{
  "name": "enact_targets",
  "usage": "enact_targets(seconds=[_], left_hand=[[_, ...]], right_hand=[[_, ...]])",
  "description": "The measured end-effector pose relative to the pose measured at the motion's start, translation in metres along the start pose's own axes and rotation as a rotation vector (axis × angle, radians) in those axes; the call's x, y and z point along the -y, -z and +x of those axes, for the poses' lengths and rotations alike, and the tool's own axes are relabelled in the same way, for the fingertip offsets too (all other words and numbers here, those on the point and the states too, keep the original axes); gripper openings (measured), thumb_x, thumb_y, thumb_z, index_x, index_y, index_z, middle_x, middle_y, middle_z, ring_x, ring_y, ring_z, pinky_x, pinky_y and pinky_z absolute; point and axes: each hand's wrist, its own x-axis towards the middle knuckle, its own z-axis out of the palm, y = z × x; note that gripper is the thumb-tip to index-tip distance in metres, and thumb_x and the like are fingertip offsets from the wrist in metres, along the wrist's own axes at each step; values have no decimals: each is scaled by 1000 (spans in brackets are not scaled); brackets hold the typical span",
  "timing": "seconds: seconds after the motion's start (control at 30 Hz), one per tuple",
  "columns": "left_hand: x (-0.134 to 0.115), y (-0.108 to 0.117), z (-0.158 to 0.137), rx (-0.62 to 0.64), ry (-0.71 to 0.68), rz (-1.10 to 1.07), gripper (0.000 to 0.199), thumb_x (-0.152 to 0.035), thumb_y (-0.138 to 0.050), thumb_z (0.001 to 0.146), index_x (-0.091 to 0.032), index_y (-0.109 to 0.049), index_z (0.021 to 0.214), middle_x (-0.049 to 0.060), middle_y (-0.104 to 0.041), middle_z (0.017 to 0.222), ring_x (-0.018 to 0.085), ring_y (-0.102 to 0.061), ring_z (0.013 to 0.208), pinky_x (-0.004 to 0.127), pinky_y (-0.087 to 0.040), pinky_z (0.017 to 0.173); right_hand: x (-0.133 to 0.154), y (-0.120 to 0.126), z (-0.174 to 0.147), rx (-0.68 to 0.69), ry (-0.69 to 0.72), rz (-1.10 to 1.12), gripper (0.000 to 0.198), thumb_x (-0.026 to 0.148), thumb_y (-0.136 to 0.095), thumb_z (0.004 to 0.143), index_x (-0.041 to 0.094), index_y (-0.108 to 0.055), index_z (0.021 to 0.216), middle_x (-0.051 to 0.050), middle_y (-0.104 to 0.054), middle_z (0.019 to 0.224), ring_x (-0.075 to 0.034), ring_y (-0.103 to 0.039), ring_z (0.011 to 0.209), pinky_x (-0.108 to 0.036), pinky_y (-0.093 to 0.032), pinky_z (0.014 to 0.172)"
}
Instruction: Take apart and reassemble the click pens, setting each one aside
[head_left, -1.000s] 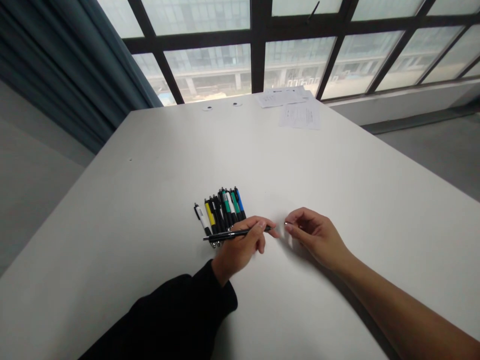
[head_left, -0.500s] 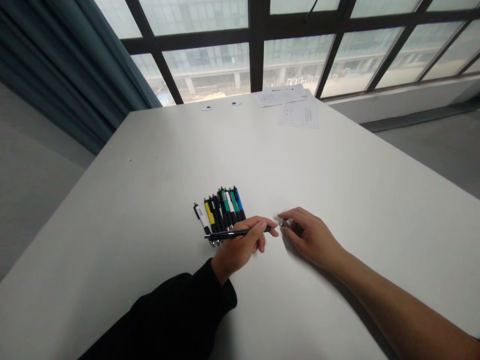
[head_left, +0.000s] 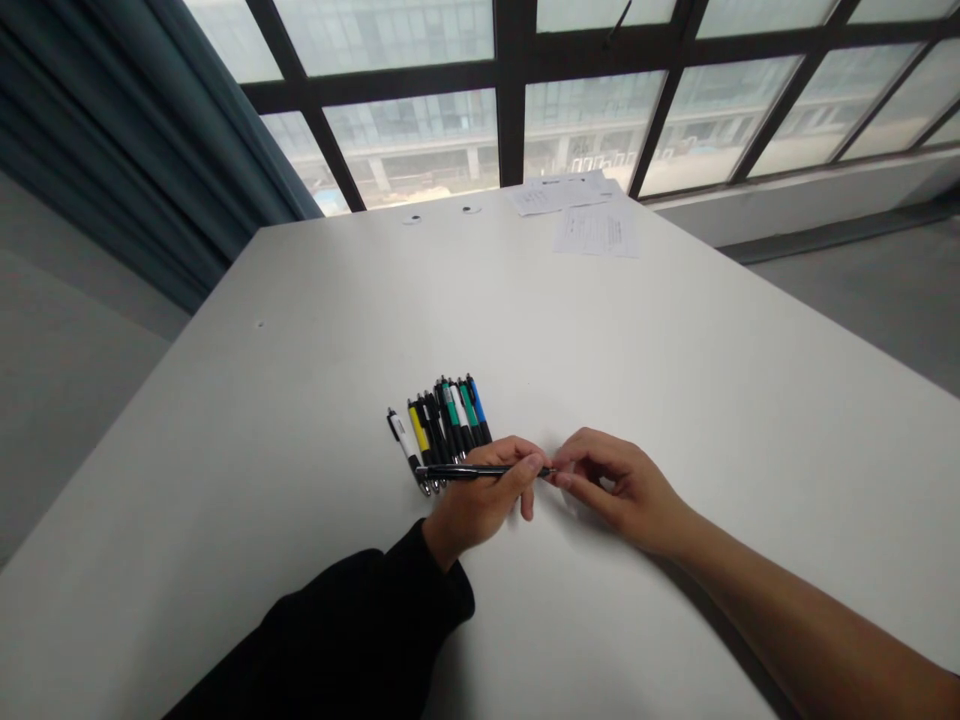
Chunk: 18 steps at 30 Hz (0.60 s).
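My left hand [head_left: 480, 512] is closed around a black pen [head_left: 457, 471], held nearly level with its thin end toward the right. At that end, my right hand [head_left: 634, 492] pinches thumb and forefinger together on a small silvery pen tip, now mostly hidden by the fingers. Under and behind my left hand lies a row of pens [head_left: 455, 408] with black grips and yellow, green, white and blue barrels. A white pen [head_left: 403, 434] lies at the row's left end, slightly apart from the others.
The pens lie on a large white table [head_left: 360, 300]. Printed papers [head_left: 596, 230] rest at its far edge, beside two dark-centred round holes. Beyond stand dark-framed windows [head_left: 510, 130], with a blue curtain [head_left: 150, 130] on the left.
My right hand has moved slightly left and down, bringing its fingertips to the pen's thin end. The pen has levelled out and shifted a little right in my left hand.
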Motion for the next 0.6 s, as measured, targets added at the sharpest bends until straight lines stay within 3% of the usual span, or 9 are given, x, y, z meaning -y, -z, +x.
enact_targets(seconds=[0.17,0.37,0.6], left_hand=[[-6,-1,-1,29,4,16,37,-48,-55,96,-13,-68,99,0,-65,56,9,-51,45,21,-36,49],[-8,-2,1,-7,-7,-61,29,-40,-60,92,-12,-67,95,9,-75,80,9,-55,48,21,-35,46],[-9,-4,3,-225,57,-333,16,-30,-61,78,-14,-62,76,4,-69,62,8,-48,43,20,-30,43]], right_hand=[[0,-1,0,7,-71,19,13,28,-61,91,18,-62,84,1,-53,67,-11,-46,58,-25,-36,53],[1,3,1,-60,-61,-89,12,19,-54,88,19,-52,76,2,-50,67,-11,-43,59,-24,-34,54],[-5,21,1,-101,-147,-95,15,25,-52,90,20,-49,75,3,-45,63,-12,-38,58,-25,-32,54]])
